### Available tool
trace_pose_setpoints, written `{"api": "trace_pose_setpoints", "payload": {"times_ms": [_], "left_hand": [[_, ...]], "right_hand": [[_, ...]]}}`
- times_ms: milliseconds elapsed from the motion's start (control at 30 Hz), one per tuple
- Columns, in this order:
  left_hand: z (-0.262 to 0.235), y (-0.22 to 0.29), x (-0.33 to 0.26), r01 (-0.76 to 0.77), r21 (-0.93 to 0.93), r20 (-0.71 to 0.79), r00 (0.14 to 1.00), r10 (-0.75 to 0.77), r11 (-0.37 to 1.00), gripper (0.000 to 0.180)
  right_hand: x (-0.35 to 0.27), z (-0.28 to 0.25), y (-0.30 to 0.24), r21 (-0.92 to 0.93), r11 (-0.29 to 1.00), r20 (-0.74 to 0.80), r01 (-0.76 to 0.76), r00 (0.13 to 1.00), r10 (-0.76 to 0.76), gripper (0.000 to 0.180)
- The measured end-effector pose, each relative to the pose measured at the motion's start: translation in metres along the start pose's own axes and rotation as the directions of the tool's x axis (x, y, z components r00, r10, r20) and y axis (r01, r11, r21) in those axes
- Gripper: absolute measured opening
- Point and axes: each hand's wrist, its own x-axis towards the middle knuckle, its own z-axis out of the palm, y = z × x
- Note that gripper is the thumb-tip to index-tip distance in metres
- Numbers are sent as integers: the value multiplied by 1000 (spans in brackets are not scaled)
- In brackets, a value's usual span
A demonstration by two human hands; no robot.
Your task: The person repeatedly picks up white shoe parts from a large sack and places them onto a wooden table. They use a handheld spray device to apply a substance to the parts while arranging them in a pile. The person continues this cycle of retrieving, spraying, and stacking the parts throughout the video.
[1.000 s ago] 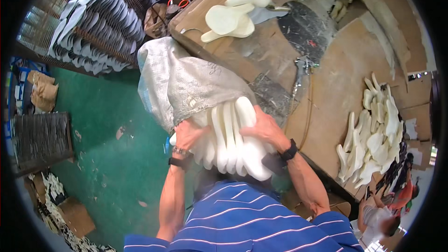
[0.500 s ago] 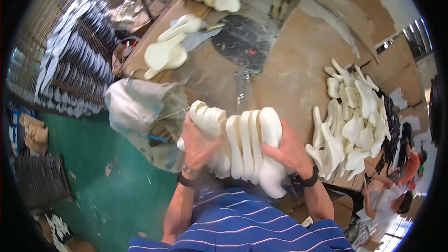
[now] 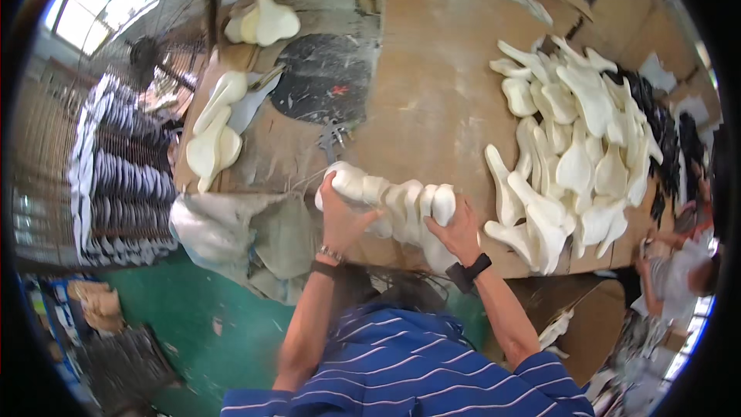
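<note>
Between my two hands is a row of cream-white, saddle-shaped foam pads (image 3: 401, 202), pressed together side by side at the table's near edge. My left hand (image 3: 343, 220) is closed round the left end of the row, thumb on the near side. At the other end, my right hand (image 3: 457, 233) grips the last pad, which hangs lower than the others. A large heap of similar pads (image 3: 575, 166) lies to the right on the table. Several more pads (image 3: 212, 150) rest at the table's left edge, with a further few (image 3: 272, 19) at the far left.
Brown cardboard covers the table (image 3: 436, 93), with a dark round patch (image 3: 320, 77) left of centre. A metal spray gun (image 3: 333, 135) lies beyond my left hand. A whitish sack (image 3: 220, 228) hangs at the front left. Racks of curved pieces (image 3: 127, 177) stand left; another person (image 3: 679, 270) is at far right.
My hands have carried the row of pads forward over the table's near edge. The view has turned and shifted, so the heap and table look straighter on.
</note>
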Motion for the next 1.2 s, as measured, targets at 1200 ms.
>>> {"api": "trace_pose_setpoints", "payload": {"times_ms": [1200], "left_hand": [[37, 91, 11, -112, 477, 32, 993, 110, 872, 90]], "right_hand": [[-44, -54, -13, -5, 998, 143, 68, 987, -67, 55]]}}
